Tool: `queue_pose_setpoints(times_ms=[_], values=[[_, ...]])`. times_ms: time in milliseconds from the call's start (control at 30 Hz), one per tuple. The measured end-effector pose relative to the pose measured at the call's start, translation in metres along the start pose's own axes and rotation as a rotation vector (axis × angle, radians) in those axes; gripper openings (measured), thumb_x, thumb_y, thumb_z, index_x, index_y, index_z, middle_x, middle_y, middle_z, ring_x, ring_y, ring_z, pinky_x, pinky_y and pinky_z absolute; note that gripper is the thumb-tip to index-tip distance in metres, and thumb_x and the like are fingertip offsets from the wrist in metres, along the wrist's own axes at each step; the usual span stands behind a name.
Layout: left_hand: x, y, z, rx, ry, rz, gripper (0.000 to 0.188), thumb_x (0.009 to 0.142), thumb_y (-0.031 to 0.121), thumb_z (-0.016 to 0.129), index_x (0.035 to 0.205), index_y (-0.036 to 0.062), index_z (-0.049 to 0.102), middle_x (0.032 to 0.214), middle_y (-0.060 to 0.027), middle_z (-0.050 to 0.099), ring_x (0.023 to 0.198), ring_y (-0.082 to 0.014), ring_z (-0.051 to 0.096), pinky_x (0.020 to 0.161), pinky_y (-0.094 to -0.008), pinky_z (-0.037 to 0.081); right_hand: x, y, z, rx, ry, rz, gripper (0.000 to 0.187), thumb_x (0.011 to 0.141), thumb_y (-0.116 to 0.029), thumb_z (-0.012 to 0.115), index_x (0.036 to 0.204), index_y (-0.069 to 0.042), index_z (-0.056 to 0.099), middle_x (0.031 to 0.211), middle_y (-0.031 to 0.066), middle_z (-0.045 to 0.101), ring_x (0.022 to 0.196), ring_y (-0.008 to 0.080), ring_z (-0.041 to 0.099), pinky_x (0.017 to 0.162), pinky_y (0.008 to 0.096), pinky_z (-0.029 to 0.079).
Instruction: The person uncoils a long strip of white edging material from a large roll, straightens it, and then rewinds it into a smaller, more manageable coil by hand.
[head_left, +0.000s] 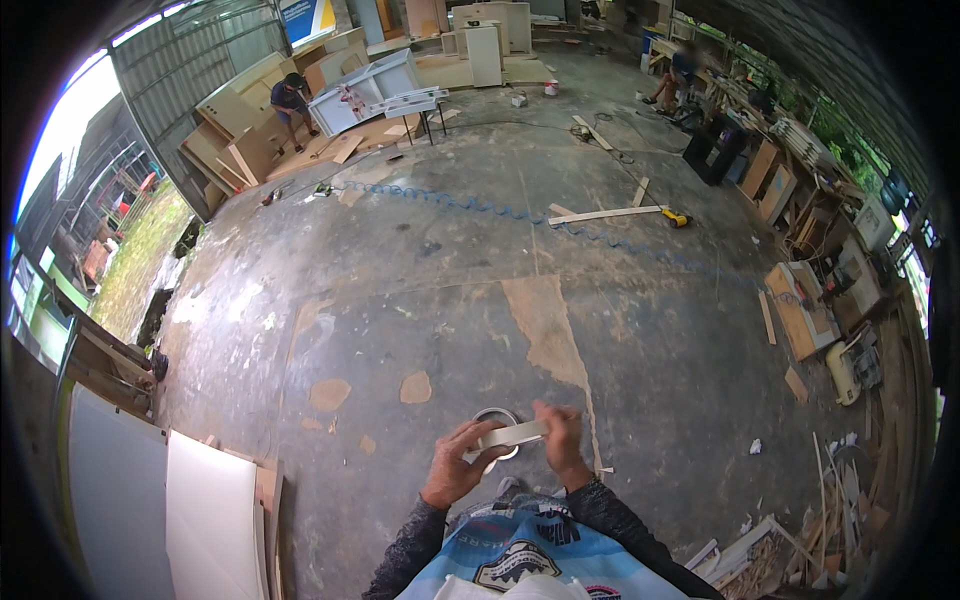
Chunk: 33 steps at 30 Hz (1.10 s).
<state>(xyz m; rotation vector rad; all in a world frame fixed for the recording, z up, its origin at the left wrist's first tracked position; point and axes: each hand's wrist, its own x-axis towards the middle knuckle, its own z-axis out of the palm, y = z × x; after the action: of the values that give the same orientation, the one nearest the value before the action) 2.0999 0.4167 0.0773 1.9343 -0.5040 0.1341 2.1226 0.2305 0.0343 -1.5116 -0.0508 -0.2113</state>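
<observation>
In front of my body I hold a roll of pale tape [497, 412], its ring tilted so that the hole shows. My left hand [456, 466] is closed on the near left side of the roll, with the thumb against it. A flat cream strip [516, 433] runs across from there to my right hand [563, 440], whose fingers are closed on the strip's right end. Whether the strip is still joined to the roll I cannot make out. Both hands are held above the grey concrete floor.
White panels [212, 510] lean at the lower left. Scrap wood [745, 555] lies at the lower right. A blue coiled air hose [440, 198] crosses the floor, near a yellow power tool [678, 218]. One person [291, 97] bends by cabinets; another sits at the far right.
</observation>
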Motion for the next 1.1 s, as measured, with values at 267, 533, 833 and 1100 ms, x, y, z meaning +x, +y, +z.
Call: queue_pose_setpoints(times_ms=[267, 533, 833, 1100], values=[[-0.004, -0.001, -0.004, 0.074, -0.108, -0.056, 0.035, 0.077, 0.006, 0.078, 0.11, 0.0027, 0.068, 0.089, -0.0119, 0.067, 0.072, -0.024, 0.064, 0.065, -0.0341, 0.051, 0.003, -0.012, 0.014, -0.524, -0.096, -0.596, 0.038, 0.096, -0.021, 0.052, 0.064, -0.002, 0.057, 0.053, 0.0123, 0.052, 0.046, 0.0321, 0.05, 0.05, 0.0351, 0.037], [-0.01, 0.001, -0.011, -0.01, -0.076, -0.083, 0.031, 0.08, 0.009, 0.077, 0.109, 0.0019, 0.067, 0.093, -0.0115, 0.069, 0.084, -0.027, 0.069, 0.069, -0.0345, 0.053, 0.002, 0.003, 0.0, 0.262, -0.008, -0.017, 0.041, 0.097, -0.022, 0.05, 0.06, -0.002, 0.049, 0.051, 0.002, 0.043, 0.048, 0.0139, 0.045, 0.051, 0.0317, 0.037], [-0.009, 0.0, -0.007, -0.063, -0.173, -0.078, 0.034, 0.081, 0.009, 0.077, 0.112, 0.0017, 0.066, 0.093, -0.0143, 0.07, 0.079, -0.0258, 0.069, 0.068, -0.0346, 0.053, -0.016, 0.002, 0.016, -0.296, -0.027, -0.182, 0.036, 0.094, -0.021, 0.055, 0.064, -0.001, 0.053, 0.051, 0.0067, 0.045, 0.046, 0.0158, 0.046, 0.047, 0.032, 0.034], [-0.009, -0.003, -0.009, 0.011, -0.14, -0.103, 0.035, 0.081, 0.012, 0.077, 0.112, 0.0007, 0.066, 0.096, -0.0159, 0.07, 0.08, -0.0263, 0.07, 0.07, -0.0364, 0.054, -0.004, 0.012, 0.009, -0.322, 0.079, -0.499, 0.037, 0.096, -0.021, 0.054, 0.063, -0.004, 0.056, 0.052, 0.008, 0.049, 0.044, 0.0257, 0.048, 0.049, 0.0358, 0.038]])
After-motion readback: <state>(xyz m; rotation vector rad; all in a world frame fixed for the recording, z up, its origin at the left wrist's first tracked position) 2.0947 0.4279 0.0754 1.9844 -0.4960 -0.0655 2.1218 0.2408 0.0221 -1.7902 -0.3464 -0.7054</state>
